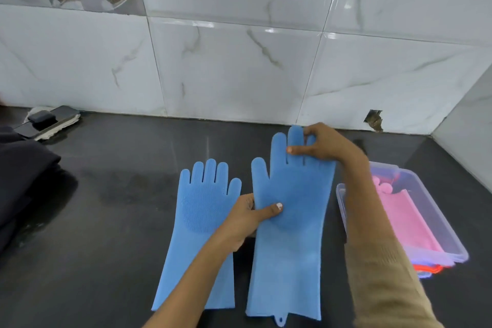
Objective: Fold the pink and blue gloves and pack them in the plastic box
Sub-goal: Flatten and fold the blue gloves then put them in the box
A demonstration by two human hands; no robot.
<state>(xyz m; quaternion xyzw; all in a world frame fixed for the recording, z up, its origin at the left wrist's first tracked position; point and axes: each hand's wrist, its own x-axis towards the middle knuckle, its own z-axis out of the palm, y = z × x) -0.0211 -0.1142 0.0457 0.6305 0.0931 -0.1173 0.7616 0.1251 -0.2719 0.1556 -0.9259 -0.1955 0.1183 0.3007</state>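
Note:
Two blue rubber gloves are on the dark counter, fingers pointing to the wall. The left blue glove [202, 224] lies flat, palm bristles up. The right blue glove [292, 234] is larger in view. My left hand [247, 218] pinches its left edge at the palm, thumb on top. My right hand [324, 145] grips its fingertips at the far end. A clear plastic box [442, 224] stands at the right, partly behind my right forearm, with folded pink gloves [407, 218] inside.
A dark cloth [24, 184] lies at the left edge of the counter. Behind it sit a phone and a small dark object on a pale rag [50, 120]. The tiled wall closes the back, with a side wall at the right.

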